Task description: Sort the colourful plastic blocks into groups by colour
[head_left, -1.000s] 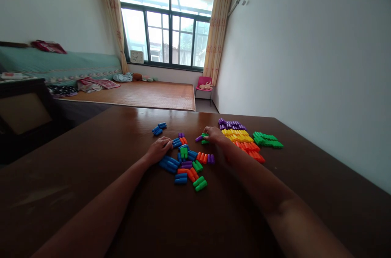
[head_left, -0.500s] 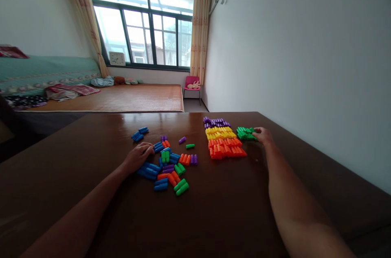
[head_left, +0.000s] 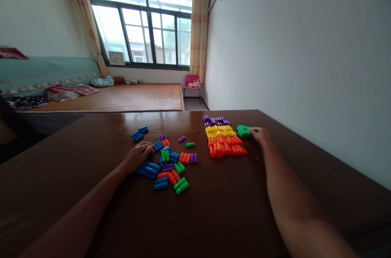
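My left hand [head_left: 139, 155] rests on the dark table beside mixed bullet-shaped plastic building pieces. Its fingers lie loosely apart, tips against a blue group [head_left: 158, 146]; other blue pieces [head_left: 149, 169] lie just below the palm. No piece shows in its grasp. Farther right, my right hand [head_left: 260, 135] pinches at the right end of a block of green pieces [head_left: 243, 130], thumb and fingertips closed at its edge. Left of that block lie rows of purple pieces [head_left: 217, 121], yellow pieces [head_left: 220, 131] and orange pieces [head_left: 226, 147].
Loose purple [head_left: 182, 139] and green [head_left: 190, 144] pieces lie mid-table. Several small joined groups, such as orange [head_left: 185, 158] and green [head_left: 181, 185], are scattered nearer me. A bed [head_left: 146, 97] stands beyond the brown table [head_left: 214, 209], with a pink chair [head_left: 192, 80] behind. A wall rises at right.
My right hand has shifted slightly left, farther over the right end of the green block. My left hand stays in place.
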`<state>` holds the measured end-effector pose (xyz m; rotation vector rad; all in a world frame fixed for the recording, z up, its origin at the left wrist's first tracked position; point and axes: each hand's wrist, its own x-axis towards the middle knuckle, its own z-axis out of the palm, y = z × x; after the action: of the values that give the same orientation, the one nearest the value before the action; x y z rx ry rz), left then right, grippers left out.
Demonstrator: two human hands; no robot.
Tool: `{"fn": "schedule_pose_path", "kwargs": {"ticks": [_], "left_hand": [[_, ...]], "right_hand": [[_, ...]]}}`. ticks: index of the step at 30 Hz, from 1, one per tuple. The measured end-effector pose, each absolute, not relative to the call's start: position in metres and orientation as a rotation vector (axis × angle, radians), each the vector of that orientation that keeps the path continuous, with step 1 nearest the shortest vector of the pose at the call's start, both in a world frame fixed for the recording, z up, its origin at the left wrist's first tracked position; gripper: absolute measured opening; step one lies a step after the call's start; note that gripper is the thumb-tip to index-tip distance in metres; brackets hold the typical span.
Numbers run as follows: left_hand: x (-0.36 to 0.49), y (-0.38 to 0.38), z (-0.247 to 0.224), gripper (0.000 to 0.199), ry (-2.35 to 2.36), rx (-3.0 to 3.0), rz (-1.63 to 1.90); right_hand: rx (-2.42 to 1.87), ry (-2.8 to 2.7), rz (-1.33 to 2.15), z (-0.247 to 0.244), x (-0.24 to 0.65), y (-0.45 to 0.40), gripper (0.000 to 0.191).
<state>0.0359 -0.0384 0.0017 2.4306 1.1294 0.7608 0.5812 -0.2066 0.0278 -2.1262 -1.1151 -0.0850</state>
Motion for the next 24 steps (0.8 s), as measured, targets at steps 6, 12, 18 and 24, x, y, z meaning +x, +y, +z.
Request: {"fn": "schedule_pose_path", "kwargs": {"ticks": [6,12,18,24], "left_hand": [[0.036,-0.04,-0.001,0.045,1.109,2.435,0.791],[0.037,-0.041,0.0,0.044,1.109,2.414,0.802],[0.037,-0.041,0.001,0.045,1.118,2.416,0.805],[0.037,-0.039,0.0,0.047,1.121,2.418,0.801]], "right_hand": [[-2.003,-1.25,-0.229,0.06,0.526,-0.173,0.026],[-1.423,-2.172,-0.017,0.052,0.378,-0.136,0.026],[-1.485,-2.407,-0.119,0.017,0.324,-0.125,0.02],[-1.518,-2.096,-0.093,0.039,0.359,-0.127,0.011]]}}
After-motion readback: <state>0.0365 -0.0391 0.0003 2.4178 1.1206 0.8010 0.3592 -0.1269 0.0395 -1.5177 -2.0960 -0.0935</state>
